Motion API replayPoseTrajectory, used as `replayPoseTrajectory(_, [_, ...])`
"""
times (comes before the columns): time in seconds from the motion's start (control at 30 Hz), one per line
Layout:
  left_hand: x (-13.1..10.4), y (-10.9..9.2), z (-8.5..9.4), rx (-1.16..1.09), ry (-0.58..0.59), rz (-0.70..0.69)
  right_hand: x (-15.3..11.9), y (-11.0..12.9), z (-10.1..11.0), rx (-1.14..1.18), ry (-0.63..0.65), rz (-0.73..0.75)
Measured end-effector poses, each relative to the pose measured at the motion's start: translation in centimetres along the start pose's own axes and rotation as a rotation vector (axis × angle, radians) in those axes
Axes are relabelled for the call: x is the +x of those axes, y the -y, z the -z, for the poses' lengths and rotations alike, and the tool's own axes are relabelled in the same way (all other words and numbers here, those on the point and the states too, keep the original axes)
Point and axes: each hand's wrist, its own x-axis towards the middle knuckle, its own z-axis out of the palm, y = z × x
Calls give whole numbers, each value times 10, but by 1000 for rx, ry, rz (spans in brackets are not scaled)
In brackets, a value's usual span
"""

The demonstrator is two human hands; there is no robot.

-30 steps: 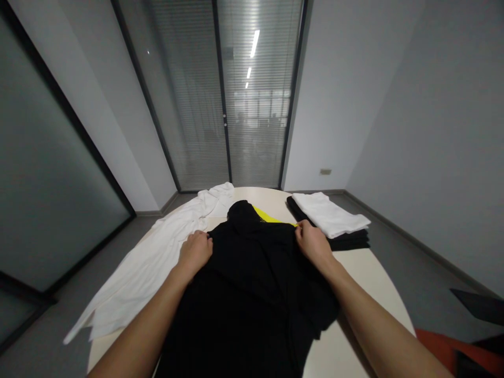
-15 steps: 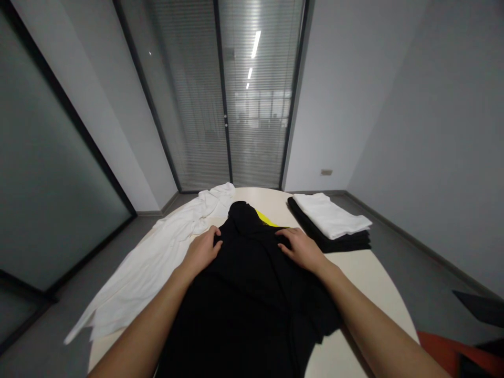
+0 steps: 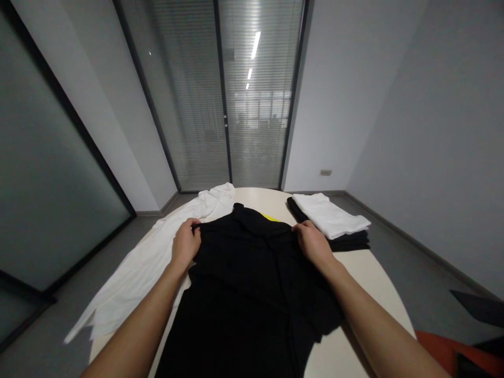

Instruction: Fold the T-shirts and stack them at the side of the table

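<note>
A black shirt (image 3: 244, 283) lies spread over the table, its collar end pointing away from me. My left hand (image 3: 186, 242) pinches its far left shoulder edge, close beside a crumpled white garment (image 3: 157, 262). On the other side my right hand (image 3: 314, 244) is closed on the far right shoulder edge, just left of a folded pile. A small strip of yellow (image 3: 270, 217) shows behind the black fabric near the collar.
The folded pile has a white cloth (image 3: 333, 216) on top of black cloths (image 3: 350, 242). The round table (image 3: 378, 294) has a pale top. An orange chair (image 3: 452, 352) stands at the lower right. Glass doors are beyond the table.
My left hand has moved left and my right hand slightly right, both now closed on the black shirt. The shirt's far end has spread wider, and less yellow shows.
</note>
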Motion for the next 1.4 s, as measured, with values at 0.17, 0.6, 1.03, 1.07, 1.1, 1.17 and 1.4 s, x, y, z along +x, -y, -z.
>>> replayPoseTrajectory(0.17, [-3, -6, -4, 36, 103, 54, -3, 11, 0, -22, 115, 12])
replayPoseTrajectory(0.6, [-15, -21, 3, 223, 403, -4, -3, 12, 13, -193, 198, -143])
replayPoseTrajectory(1.03, [-30, -43, 4, 129, 393, -315, -9, 34, 9, 113, 74, 410])
replayPoseTrajectory(1.07, [-28, -42, 5, 118, 370, -288, -7, 33, 6, 123, 71, 376])
replayPoseTrajectory(1.1, [-26, -41, 5, 108, 339, -254, -6, 32, 5, 136, 49, 330])
replayPoseTrajectory(1.17, [-20, -37, 6, 84, 253, -160, -3, 27, 5, 173, -37, 207])
replayPoseTrajectory(1.4, [2, -4, 3, -154, -25, 106, 4, 14, 13, 617, -128, -186])
